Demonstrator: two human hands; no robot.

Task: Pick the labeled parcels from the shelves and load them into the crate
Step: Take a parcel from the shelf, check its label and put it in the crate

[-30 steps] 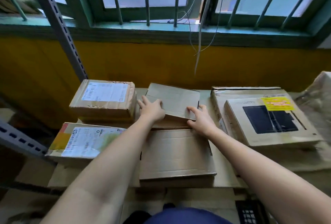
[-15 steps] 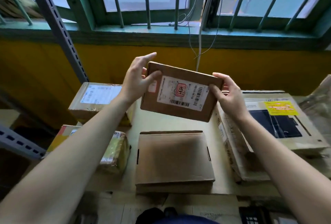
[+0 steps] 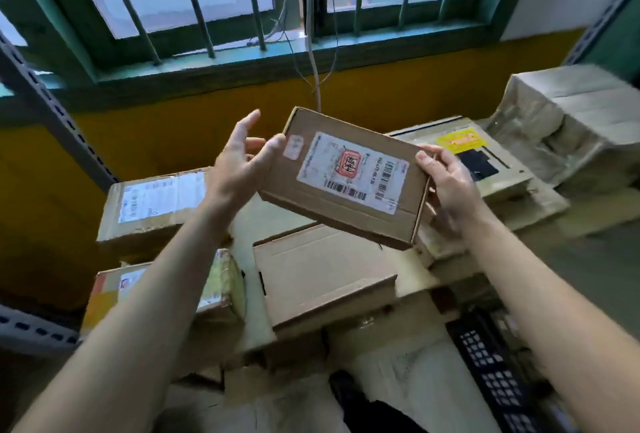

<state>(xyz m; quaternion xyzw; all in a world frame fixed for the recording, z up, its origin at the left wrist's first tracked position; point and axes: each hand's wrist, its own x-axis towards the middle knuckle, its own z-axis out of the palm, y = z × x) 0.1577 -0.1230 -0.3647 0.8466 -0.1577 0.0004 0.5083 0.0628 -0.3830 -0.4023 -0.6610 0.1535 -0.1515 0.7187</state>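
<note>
Above the shelf I hold a flat brown cardboard parcel (image 3: 349, 204), tilted, its white barcode label with a red stamp facing me. My right hand (image 3: 450, 186) grips its right end, thumb on top. At the left corner, my left hand (image 3: 235, 165) has its thumb on the top face while the other fingers spread loosely behind. A black slotted crate (image 3: 491, 370) shows at the lower right, partly hidden by my right forearm.
On the shelf lie a plain box (image 3: 322, 273), a labelled parcel (image 3: 149, 204) at the left, a taped parcel (image 3: 221, 287) below it, a box with a yellow sticker (image 3: 485, 162) and a wrapped bundle (image 3: 571, 120). A grey shelf upright (image 3: 52, 110) stands left.
Both hands lifted the parcel off the stack and turned its label up. Since then it has tilted down to the right, my left fingers have spread, and the view has swung right.
</note>
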